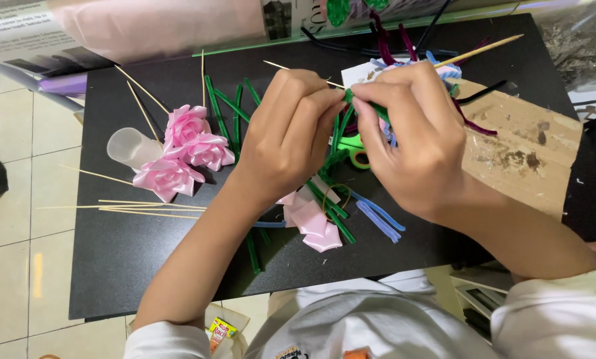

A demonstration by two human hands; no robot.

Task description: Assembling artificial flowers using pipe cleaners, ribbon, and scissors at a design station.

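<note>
Both hands meet over the middle of a black table (132, 259). My left hand (288, 133) and my right hand (414, 139) pinch the same green pipe cleaner (368, 106) between fingertips, and a thin wooden skewer (291, 67) pokes out past my left fingers. Under the hands lie more green pipe cleaners (331, 213), blue pipe cleaners (378, 216) and folded pink ribbon pieces (314, 223). Three finished pink ribbon roses (188, 149) lie to the left, apart from the hands.
A translucent plastic cup (130, 147) lies beside the roses, with loose skewers (145, 209) around it. Green-handled scissors (356, 151) sit partly hidden under my hands. A brown cardboard sheet (524, 146) covers the table's right side. Purple and black pipe cleaners (394, 40) lie at the back.
</note>
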